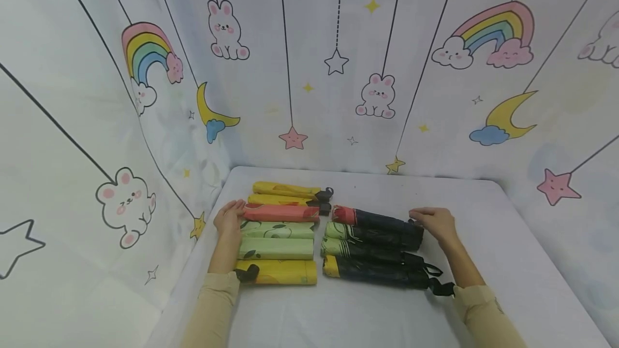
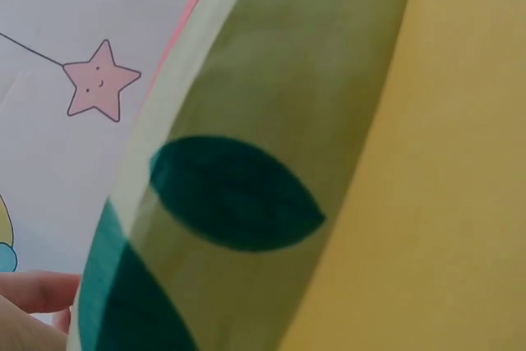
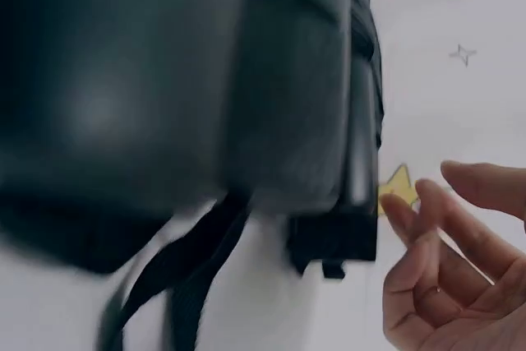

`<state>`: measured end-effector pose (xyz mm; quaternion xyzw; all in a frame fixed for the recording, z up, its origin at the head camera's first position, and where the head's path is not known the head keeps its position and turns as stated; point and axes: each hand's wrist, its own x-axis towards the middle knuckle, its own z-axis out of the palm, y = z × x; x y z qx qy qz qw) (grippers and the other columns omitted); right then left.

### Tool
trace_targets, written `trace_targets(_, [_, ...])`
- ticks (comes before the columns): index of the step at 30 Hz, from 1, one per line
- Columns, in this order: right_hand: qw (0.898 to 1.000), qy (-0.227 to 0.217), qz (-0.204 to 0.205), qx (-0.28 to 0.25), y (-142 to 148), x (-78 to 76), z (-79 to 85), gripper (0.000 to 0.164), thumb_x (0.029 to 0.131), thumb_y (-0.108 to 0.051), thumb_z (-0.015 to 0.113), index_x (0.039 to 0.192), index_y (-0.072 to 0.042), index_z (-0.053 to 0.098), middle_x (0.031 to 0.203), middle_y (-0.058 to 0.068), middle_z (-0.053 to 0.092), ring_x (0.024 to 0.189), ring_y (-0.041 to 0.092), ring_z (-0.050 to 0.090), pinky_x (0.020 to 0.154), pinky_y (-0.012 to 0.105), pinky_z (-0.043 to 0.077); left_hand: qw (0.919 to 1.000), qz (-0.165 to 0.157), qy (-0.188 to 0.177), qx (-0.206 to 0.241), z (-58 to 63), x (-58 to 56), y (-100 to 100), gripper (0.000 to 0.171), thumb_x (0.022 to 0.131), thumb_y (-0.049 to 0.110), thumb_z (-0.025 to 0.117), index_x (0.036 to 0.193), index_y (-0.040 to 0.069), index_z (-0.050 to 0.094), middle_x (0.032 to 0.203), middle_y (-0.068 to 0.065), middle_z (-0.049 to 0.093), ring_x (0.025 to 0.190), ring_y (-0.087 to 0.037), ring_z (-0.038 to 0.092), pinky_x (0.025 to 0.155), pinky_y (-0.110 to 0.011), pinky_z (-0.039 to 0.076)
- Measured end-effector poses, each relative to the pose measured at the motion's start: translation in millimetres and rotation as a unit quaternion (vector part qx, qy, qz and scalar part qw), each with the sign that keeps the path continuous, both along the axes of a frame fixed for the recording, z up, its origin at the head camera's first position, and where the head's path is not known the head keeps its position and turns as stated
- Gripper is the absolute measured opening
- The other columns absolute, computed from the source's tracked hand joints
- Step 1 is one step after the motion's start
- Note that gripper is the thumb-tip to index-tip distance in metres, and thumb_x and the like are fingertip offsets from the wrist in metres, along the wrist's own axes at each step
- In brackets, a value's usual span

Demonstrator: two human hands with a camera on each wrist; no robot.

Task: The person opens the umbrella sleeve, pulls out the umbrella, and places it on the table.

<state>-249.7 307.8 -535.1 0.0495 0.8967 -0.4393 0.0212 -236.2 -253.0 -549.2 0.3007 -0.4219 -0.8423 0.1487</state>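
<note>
Several folded umbrellas lie in two columns on the table. In the head view my left hand [image 1: 229, 218] touches the left end of a red umbrella [image 1: 281, 212]. Below that one are two green umbrellas [image 1: 276, 248] and a yellow umbrella [image 1: 290, 273]. My right hand [image 1: 436, 223], its fingers loosely bent, is by the right end of a red-and-black umbrella [image 1: 382, 222]. Two green-and-black umbrellas [image 1: 372, 235] and a yellow-and-black umbrella [image 1: 377, 273] lie nearer the front. The right wrist view shows a gap between the fingers [image 3: 472, 236] and a black umbrella end [image 3: 333, 236].
Two more yellow umbrellas [image 1: 285, 190] with black handles lie at the back of the left column. A white cloth covers the table [image 1: 367, 318]. Behind and beside it hangs a curtain [image 1: 319, 106] printed with rabbits, stars and rainbows.
</note>
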Motion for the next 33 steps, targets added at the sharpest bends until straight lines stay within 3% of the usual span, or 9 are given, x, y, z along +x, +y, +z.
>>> trace_targets(5, [0.998,0.007,0.027,-0.048,-14.0,-5.1,9.9,0.066,0.097,-0.050,0.072,0.131,0.007,0.068,0.118,0.021,0.075,0.110,0.035,0.073,0.098,0.048,0.059,0.9997,-0.016,-0.001,-0.016,2.9,-0.7,-0.2,0.057,0.097,-0.011,0.060,0.152,-0.005,0.044,0.150,-0.024,0.054,0.137,-0.029,0.057,0.108,-0.030,0.052])
trace_targets(12, [0.995,0.004,0.071,-0.067,-36.8,-20.3,16.1,0.049,0.102,-0.034,0.070,0.127,0.007,0.070,0.116,0.020,0.076,0.106,0.031,0.075,0.091,0.038,0.063,0.9987,-0.028,0.002,-0.041,6.9,-6.0,-2.7,0.058,0.095,-0.010,0.062,0.150,-0.006,0.046,0.151,-0.023,0.054,0.138,-0.033,0.055,0.109,-0.033,0.052])
trace_targets(18, [0.988,0.013,0.140,-0.068,-64.9,-31.2,18.8,0.038,0.104,-0.023,0.066,0.123,0.010,0.071,0.115,0.023,0.075,0.110,0.036,0.073,0.094,0.043,0.062,0.9976,-0.023,-0.011,-0.064,9.3,-14.4,-6.5,0.053,0.093,-0.010,0.063,0.145,-0.008,0.051,0.147,-0.022,0.056,0.134,-0.035,0.057,0.109,-0.032,0.052])
trace_targets(21, [0.982,0.027,0.177,-0.060,-81.2,-37.3,18.0,0.034,0.104,-0.018,0.065,0.120,0.011,0.071,0.114,0.025,0.075,0.111,0.040,0.072,0.097,0.050,0.060,0.9956,-0.024,-0.023,-0.087,10.8,-18.0,-7.7,0.050,0.093,-0.009,0.065,0.142,-0.007,0.054,0.144,-0.020,0.059,0.128,-0.029,0.061,0.107,-0.029,0.053])
trace_targets(26, [0.979,0.030,0.197,-0.048,-103.8,-47.2,13.3,0.033,0.104,-0.021,0.066,0.118,0.009,0.073,0.112,0.023,0.076,0.109,0.042,0.072,0.098,0.055,0.058,0.9931,-0.033,-0.038,-0.106,13.1,-20.6,-7.1,0.050,0.093,-0.007,0.066,0.142,-0.006,0.055,0.141,-0.016,0.060,0.116,-0.019,0.064,0.106,-0.027,0.053])
trace_targets(33, [0.977,0.016,0.214,-0.018,-128.7,-60.0,8.7,0.028,0.102,-0.022,0.067,0.111,0.003,0.078,0.106,0.015,0.078,0.102,0.032,0.073,0.094,0.049,0.060,0.9926,-0.028,-0.050,-0.107,12.7,-24.4,-5.0,0.048,0.093,-0.007,0.065,0.141,-0.006,0.057,0.144,-0.016,0.059,0.118,-0.021,0.061,0.108,-0.027,0.051])
